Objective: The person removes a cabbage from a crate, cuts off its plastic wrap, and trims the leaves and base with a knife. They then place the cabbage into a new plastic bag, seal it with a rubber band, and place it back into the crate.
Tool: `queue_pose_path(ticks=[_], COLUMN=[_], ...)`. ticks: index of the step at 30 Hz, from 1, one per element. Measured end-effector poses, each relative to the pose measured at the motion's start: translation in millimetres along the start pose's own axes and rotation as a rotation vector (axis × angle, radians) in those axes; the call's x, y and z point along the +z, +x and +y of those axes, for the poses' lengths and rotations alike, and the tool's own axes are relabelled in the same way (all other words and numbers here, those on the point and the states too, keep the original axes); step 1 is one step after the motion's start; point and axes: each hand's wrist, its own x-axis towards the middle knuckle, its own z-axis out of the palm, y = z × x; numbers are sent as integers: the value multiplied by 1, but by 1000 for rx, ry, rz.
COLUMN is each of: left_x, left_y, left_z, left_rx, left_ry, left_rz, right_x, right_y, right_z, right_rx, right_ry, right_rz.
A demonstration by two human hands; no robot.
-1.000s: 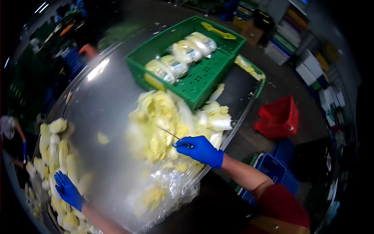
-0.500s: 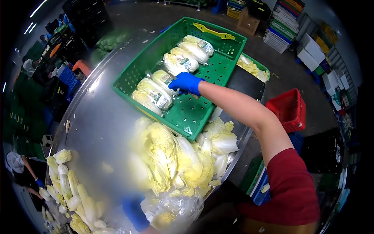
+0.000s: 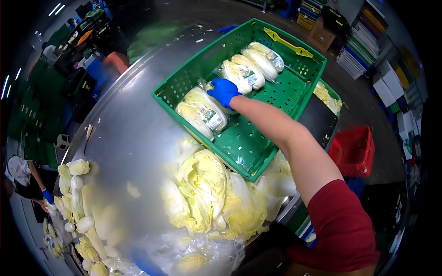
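A dim packing hall surrounds a metal table (image 3: 117,152), with a co-worker (image 3: 19,170) at its far left edge, one blue-gloved hand low beside the produce. From left to right: loose, unwrapped cabbages (image 3: 77,202) line the left edge of the table; a knife (image 3: 88,135) with a pale handle lies on the bare metal farther up. The wearer's left hand (image 3: 148,264) appears only as a blue blur at the bottom margin, near crumpled clear plastic (image 3: 214,255); whether its fingers are apart or together cannot be told. A heap of trimmed leaves (image 3: 202,191) lies beyond the plastic, up against the green crate (image 3: 248,149).

Inside the crate, two wrapped heads (image 3: 202,112) lie left of the right hand (image 3: 223,92) and further ones (image 3: 253,69) right of it. Between them, directly beneath the gloved right hand, is a largely hidden wrapped cabbage (image 3: 207,86). The fingers curl down over it, touching; their closure is concealed. Its neighbours' long axes slope from upper left to lower right, and its own seems parallel. The right hand is much the nearer. At far right, a red crate (image 3: 353,170) stands below table level.
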Motion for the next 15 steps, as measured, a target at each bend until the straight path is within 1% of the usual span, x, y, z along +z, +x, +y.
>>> queue_pose_path(ticks=[2, 4, 5, 6, 8, 9, 12, 13, 15], left_x=[17, 23, 25, 27, 25, 23, 23, 24, 29], left_y=[-20, -36, -41, -45, -50, -49, -46, -45, -41], left_z=[13, 33, 33, 40, 56, 64, 74, 82, 101], left_rx=[32, 39, 40, 40, -50, -92, -60, -61, -63], left_ry=[-20, -66, -81, -96, -122, -135, -217, -207, -187], left_rz=[40, 29, 29, 29, 21, 16, -6, -11, -27], right_x=[6, 23, 33, 31, 32, 29, 3, 3, -17], right_y=[3, 7, 7, 14, 23, 24, 18, 20, 17], right_z=[-5, 3, 8, 10, 14, 11, 6, 10, 3], right_rx=[40, 76, 50, 65, 97, 99, 66, 61, 146], right_ry=[19, 29, 56, 21, -47, -62, -114, -95, 139], right_rz=[45, 109, 213, 140, -18, 7, -145, -140, -233])
